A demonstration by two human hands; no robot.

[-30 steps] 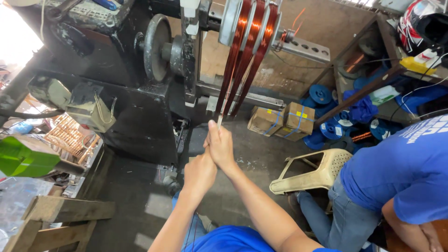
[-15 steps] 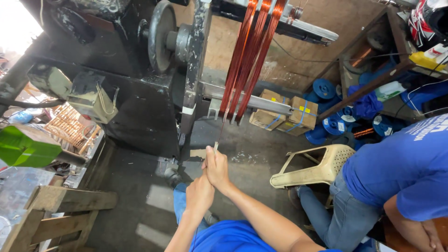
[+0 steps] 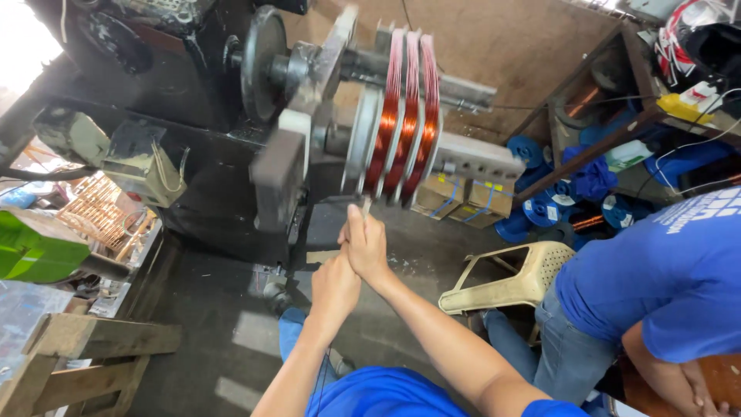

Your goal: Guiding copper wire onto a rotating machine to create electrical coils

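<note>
1. Head view: both hands are raised together just under the winding former (image 3: 397, 116), a stack of plates carrying three bands of copper wire (image 3: 386, 127) on a black machine (image 3: 262, 93).
2. The right hand (image 3: 367, 243) is closed in a pinch on a thin pale strand (image 3: 364, 207), probably the wire's feed end, which rises to the former's lower edge. The left hand (image 3: 333, 286) is closed too, pressed against the right from below; what it grips, if anything, I cannot tell.
3. To do this well, keep the strand taut and in line with its band, hands steady, and fingers clear of the plate edges.
4. The former is motion-blurred, so individual turns are not readable. The strand's path past the fingers is hidden.
5. Beside the worker, a person in a blue shirt (image 3: 671, 278) is cut off at the frame edge, near a cream plastic stool (image 3: 509, 278).
</note>
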